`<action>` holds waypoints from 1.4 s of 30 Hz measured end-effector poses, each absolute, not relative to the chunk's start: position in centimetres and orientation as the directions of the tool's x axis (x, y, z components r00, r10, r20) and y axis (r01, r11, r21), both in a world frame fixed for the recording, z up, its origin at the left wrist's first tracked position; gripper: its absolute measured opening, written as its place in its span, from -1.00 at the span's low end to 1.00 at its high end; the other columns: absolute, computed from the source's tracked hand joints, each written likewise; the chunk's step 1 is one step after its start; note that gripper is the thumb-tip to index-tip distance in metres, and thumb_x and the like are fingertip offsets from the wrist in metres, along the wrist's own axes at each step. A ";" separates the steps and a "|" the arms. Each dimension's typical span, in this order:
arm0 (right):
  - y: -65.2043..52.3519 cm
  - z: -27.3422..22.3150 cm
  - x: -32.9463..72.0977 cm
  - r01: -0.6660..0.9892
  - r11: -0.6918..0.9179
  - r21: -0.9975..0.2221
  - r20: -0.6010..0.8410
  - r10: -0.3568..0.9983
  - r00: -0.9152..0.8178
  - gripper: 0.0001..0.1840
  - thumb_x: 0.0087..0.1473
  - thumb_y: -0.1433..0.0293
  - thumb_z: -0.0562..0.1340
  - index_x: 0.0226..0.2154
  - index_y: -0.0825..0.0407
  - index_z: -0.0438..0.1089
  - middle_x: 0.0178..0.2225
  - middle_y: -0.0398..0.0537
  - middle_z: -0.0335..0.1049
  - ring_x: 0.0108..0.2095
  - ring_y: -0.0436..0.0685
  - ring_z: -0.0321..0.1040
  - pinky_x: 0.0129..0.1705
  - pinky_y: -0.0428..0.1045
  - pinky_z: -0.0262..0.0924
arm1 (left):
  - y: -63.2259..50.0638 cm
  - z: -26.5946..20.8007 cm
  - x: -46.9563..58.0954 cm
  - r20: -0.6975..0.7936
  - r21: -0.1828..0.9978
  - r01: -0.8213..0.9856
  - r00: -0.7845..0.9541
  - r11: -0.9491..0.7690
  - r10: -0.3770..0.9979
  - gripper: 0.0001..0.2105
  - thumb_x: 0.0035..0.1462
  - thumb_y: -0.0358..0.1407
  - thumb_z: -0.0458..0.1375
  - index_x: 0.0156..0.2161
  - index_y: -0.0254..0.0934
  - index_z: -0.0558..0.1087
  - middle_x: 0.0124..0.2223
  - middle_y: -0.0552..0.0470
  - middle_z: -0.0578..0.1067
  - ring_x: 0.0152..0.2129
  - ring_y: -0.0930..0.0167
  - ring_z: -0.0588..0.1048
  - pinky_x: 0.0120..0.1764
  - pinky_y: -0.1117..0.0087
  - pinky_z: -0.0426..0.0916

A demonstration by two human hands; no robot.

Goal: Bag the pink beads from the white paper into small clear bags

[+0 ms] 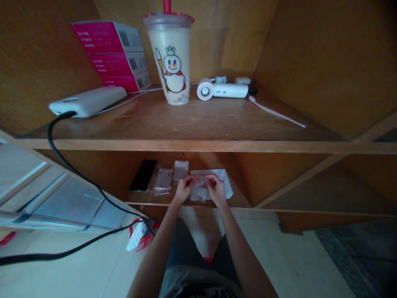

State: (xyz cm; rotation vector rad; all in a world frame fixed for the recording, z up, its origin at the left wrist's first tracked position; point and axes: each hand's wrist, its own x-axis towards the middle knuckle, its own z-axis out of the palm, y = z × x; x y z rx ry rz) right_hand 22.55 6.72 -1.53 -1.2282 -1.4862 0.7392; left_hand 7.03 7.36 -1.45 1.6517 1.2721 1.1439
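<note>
Head cam, the only view here: two hands over the lower shelf, left and right, each with thumb and fingers pinched together on one thin clear bag. That bag sits between them, just above the shelf, and one crinkly, silvery sheet pokes out beside the right hand. Off to the left hand's side I count two bunches of small clear packets, a nearer one and a farther one; can't tell how many are in each. Then one black phone, lying flat. Upper shelf has three pink-and-white boxes stacked up, one white brick with a black cable in it, one snowman cup standing upright with one red straw, and one white handheld fan on its side.
</note>
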 end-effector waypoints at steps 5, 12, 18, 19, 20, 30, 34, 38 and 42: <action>6.7 -1.5 22.6 0.279 0.281 -0.918 0.315 0.946 0.082 -0.77 0.03 0.29 0.10 -0.27 0.04 0.34 -0.44 -0.10 0.39 -0.48 0.04 0.28 -0.40 -0.06 0.18 | 7.7 -2.0 6.8 0.185 0.947 0.253 0.079 -0.199 0.980 -0.71 0.08 -0.13 0.03 -0.41 -0.35 0.44 -0.46 0.04 0.46 -0.50 0.46 0.37 -0.41 0.50 0.26; 6.7 -1.5 22.5 0.252 0.254 -0.934 0.284 0.954 0.093 -0.74 0.04 0.29 0.08 -0.19 0.01 0.29 -0.48 -0.14 0.35 -0.52 0.04 0.26 -0.45 -0.06 0.18 | 7.6 -2.2 6.8 0.189 0.953 0.243 -0.010 -0.181 0.982 -0.71 0.06 -0.13 0.05 -0.35 -0.34 0.46 -0.40 0.01 0.49 -0.44 0.42 0.40 -0.35 0.46 0.29; 6.6 -1.1 22.7 0.219 0.279 -0.935 0.312 0.941 0.131 -0.77 0.05 0.26 0.09 -0.25 0.01 0.30 -0.48 -0.12 0.35 -0.49 0.04 0.27 -0.42 -0.05 0.19 | 7.5 -2.2 7.0 0.207 0.927 0.316 0.020 -0.203 0.978 -0.69 0.03 -0.11 0.09 -0.30 -0.35 0.44 -0.44 0.01 0.47 -0.52 0.45 0.39 -0.44 0.47 0.28; 6.6 -1.1 22.7 0.215 0.278 -0.936 0.313 0.938 0.149 -0.77 0.05 0.26 0.09 -0.25 0.01 0.29 -0.48 -0.12 0.35 -0.49 0.05 0.27 -0.42 -0.05 0.19 | 7.5 -2.2 7.1 0.206 0.924 0.321 0.035 -0.206 0.978 -0.69 0.04 -0.10 0.08 -0.33 -0.35 0.44 -0.45 0.02 0.47 -0.53 0.45 0.39 -0.44 0.48 0.28; 6.6 -1.1 22.7 0.208 0.275 -0.939 0.311 0.936 0.165 -0.76 0.05 0.25 0.09 -0.24 0.01 0.29 -0.47 -0.11 0.35 -0.49 0.05 0.27 -0.42 -0.05 0.20 | 7.4 -2.1 7.2 0.206 0.924 0.320 0.042 -0.209 0.978 -0.69 0.05 -0.10 0.06 -0.37 -0.34 0.44 -0.46 0.02 0.46 -0.54 0.46 0.39 -0.45 0.48 0.28; 6.8 -1.2 22.8 0.197 0.252 -0.947 0.289 0.939 0.187 -0.78 0.04 0.30 0.09 -0.23 0.01 0.27 -0.47 -0.12 0.33 -0.48 0.05 0.27 -0.43 -0.05 0.18 | 6.0 1.8 3.0 0.189 0.965 0.240 -0.362 -0.105 0.913 -0.72 0.11 -0.07 -0.04 -0.42 -0.27 0.24 -0.60 0.17 0.29 -0.69 0.55 0.28 -0.60 0.56 0.17; 6.8 -1.1 22.7 0.183 0.238 -0.954 0.270 0.947 0.173 -0.79 0.03 0.30 0.08 -0.24 0.01 0.27 -0.48 -0.14 0.32 -0.49 0.04 0.27 -0.46 -0.07 0.17 | 6.2 1.7 -0.8 0.163 0.908 0.419 -0.410 0.026 0.897 -0.72 0.11 -0.10 -0.06 -0.43 -0.28 0.26 -0.64 0.18 0.25 -0.73 0.54 0.24 -0.62 0.55 0.11; 6.8 -1.0 22.7 0.194 0.224 -0.955 0.258 0.952 0.168 -0.84 0.02 0.32 0.09 -0.31 0.00 0.28 -0.51 -0.14 0.32 -0.49 0.05 0.27 -0.47 -0.07 0.15 | 6.5 0.8 -2.4 0.167 0.774 0.615 -0.427 0.150 0.889 -0.72 0.11 -0.11 -0.06 -0.34 -0.29 0.34 -0.55 0.07 0.39 -0.61 0.45 0.38 -0.53 0.51 0.17; 6.7 -1.1 22.8 0.214 0.219 -0.952 0.259 0.950 0.176 -0.85 0.01 0.34 0.09 -0.34 0.00 0.30 -0.51 -0.14 0.32 -0.50 0.05 0.26 -0.47 -0.07 0.15 | 6.6 0.5 -1.7 0.226 0.675 0.714 -0.442 0.188 0.868 -0.74 0.10 -0.14 -0.02 -0.24 -0.27 0.36 -0.47 0.01 0.45 -0.51 0.38 0.44 -0.48 0.49 0.18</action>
